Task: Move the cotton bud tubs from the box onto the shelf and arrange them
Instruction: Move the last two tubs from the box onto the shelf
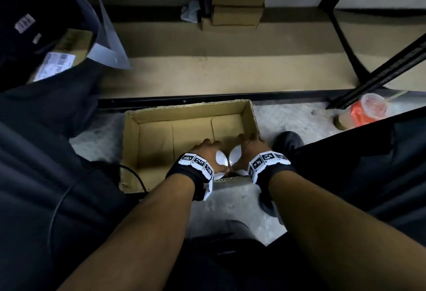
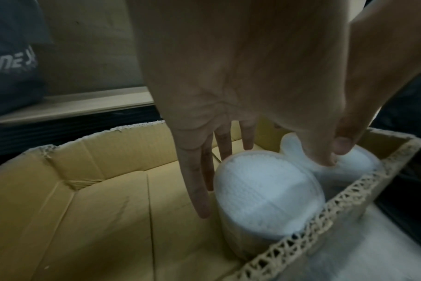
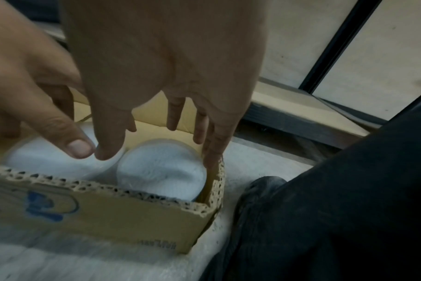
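1. Reaching into the box (image 1: pixel 131 143), both hands come down over two cotton bud tubs standing upright in its near right corner, at about five o'clock inside the box in the head view.
2. The left hand (image 1: pixel 208 152) spreads over the left tub (image 2: pixel 267 192); its fingers (image 2: pixel 195 182) run straight down the tub's far side and its thumb comes down on the other side, between the two tubs, so the hand straddles the tub with no closed grip showing.
3. The right hand (image 1: pixel 250 149) does the same over the right tub (image 3: pixel 161 169): its fingers (image 3: pixel 212 144) slide down between tub and box wall, extended and not curled, thumb on the inner side beside the left thumb.
4. Handling, as a judgement: each tub looks like a thin clear plastic cylinder packed with white buds, so light, fairly stiff, smooth and a bit slippery. Take it round the side wall just below the lid, fingers opposite thumb; squeezing hard could flex the wall or pop the lid.
5. Count: two tubs visible, one box, two hands; the rest of the box floor shows bare cardboard.
6. The shelf (image 1: pixel 230 69) lies at twelve o'clock beyond the box, with three stacked cartons (image 1: pixel 237 2) at its back.
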### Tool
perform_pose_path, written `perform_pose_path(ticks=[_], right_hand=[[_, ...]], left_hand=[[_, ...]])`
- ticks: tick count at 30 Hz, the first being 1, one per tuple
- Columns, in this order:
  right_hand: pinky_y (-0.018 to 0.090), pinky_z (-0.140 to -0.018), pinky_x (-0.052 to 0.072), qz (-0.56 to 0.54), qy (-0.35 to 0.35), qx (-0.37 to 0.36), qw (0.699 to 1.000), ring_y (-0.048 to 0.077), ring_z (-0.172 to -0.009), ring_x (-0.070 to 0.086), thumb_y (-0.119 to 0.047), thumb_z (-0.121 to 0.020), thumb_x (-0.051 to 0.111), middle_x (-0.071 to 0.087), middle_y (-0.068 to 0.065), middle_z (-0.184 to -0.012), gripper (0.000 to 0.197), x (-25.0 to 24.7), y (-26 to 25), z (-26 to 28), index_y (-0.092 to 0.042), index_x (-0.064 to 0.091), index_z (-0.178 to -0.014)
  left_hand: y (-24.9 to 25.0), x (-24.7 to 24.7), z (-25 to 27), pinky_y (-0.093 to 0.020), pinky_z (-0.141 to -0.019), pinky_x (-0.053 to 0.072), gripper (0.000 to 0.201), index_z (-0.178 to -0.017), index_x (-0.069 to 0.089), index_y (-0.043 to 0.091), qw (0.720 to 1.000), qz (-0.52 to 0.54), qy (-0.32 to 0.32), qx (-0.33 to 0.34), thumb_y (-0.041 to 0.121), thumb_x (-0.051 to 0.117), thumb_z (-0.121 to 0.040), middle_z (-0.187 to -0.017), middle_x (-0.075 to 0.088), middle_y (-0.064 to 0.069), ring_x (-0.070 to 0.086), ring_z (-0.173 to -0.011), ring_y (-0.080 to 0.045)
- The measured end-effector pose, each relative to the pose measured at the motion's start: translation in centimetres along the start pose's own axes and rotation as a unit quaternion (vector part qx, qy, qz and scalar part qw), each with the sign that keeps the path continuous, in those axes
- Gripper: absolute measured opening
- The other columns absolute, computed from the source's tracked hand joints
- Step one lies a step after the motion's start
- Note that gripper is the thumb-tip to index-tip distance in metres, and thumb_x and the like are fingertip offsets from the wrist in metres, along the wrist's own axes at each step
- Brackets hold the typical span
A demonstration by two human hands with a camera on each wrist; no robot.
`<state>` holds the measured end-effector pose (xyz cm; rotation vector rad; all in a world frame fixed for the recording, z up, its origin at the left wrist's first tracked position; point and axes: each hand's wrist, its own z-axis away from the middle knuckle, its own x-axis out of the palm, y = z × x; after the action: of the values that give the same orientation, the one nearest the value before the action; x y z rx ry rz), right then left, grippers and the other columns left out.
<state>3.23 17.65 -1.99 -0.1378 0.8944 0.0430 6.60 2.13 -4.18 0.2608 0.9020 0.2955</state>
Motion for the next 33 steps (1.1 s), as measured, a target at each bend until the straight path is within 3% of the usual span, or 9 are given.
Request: perform_pose_path(ticks=[6, 11, 16, 22, 28, 33], right_hand=[[0.051, -0.096, 0.049, 0.004, 0.002, 0.011, 1.000, 0.043, -0.127, 0.039, -0.051, -0.057, 0.087, 0.033, 0.018, -0.134, 0.103, 1.0, -0.1, -0.3, -0.020, 0.031, -0.138], [0.050, -0.093, 0.049, 0.003, 0.041, 0.017, 0.999, 0.044, -0.123, 0.041, -0.039, -0.072, 0.076, 0.033, 0.016, -0.129, 0.078, 2.1, 0.0, -0.7, -0.021, 0.029, -0.132], [0.051, -0.097, 0.047, -0.010, 0.024, 0.016, 1.000, 0.043, -0.127, 0.035, -0.050, -0.061, 0.082, 0.031, 0.017, -0.134, 0.100, 1.9, 0.0, -1.1, -0.021, 0.025, -0.138], [0.052, -0.092, 0.049, -0.027, 0.063, 0.005, 0.998, 0.043, -0.126, 0.035, -0.047, -0.064, 0.079, 0.033, 0.014, -0.132, 0.095, 1.8, -0.8, -1.3, -0.021, 0.027, -0.139], [0.053, -0.096, 0.047, 0.008, 0.033, 0.022, 0.999, 0.047, -0.129, 0.032, -0.031, -0.071, 0.077, 0.024, 0.014, -0.139, 0.090, 1.8, -1.3, -1.2, -0.027, 0.021, -0.141], [0.051, -0.089, 0.048, 0.009, 0.022, 0.015, 1.000, 0.045, -0.127, 0.035, -0.039, -0.074, 0.077, 0.023, 0.013, -0.143, 0.093, 1.2, -1.9, -0.8, -0.026, 0.019, -0.145]], left_hand=[[0.2, 1.0, -0.7, -0.041, -0.091, 0.048, 0.086, -0.131, 0.042, 0.028, 1.000, -0.002, 0.000, -0.008, 0.059, 0.080, -0.060, -0.128, 0.046, -0.004, 0.052, -0.114, -0.034], [0.5, 1.4, -0.9, -0.042, -0.091, 0.045, 0.087, -0.133, 0.039, 0.023, 1.000, 0.002, 0.005, -0.006, 0.054, 0.080, -0.062, -0.130, 0.044, -0.006, 0.048, -0.116, -0.036], [0.0, 1.2, -1.2, -0.043, -0.089, 0.045, 0.086, -0.135, 0.037, 0.024, 1.000, 0.012, 0.013, -0.010, 0.055, 0.077, -0.065, -0.131, 0.042, -0.004, 0.045, -0.116, -0.035], [-0.9, 0.3, -1.7, -0.042, -0.090, 0.046, 0.080, -0.133, 0.037, 0.025, 0.998, 0.018, 0.037, -0.041, 0.048, 0.075, -0.067, -0.132, 0.037, -0.003, 0.042, -0.117, -0.034], [-1.0, 0.3, -1.5, -0.044, -0.089, 0.047, 0.093, -0.138, 0.032, 0.025, 0.999, 0.009, 0.018, -0.032, 0.044, 0.084, -0.063, -0.136, 0.033, -0.003, 0.041, -0.121, -0.035], [-1.2, -0.1, -1.4, -0.044, -0.091, 0.049, 0.080, -0.133, 0.035, 0.024, 0.998, 0.012, 0.031, -0.054, 0.040, 0.078, -0.068, -0.132, 0.037, -0.003, 0.044, -0.120, -0.036]])
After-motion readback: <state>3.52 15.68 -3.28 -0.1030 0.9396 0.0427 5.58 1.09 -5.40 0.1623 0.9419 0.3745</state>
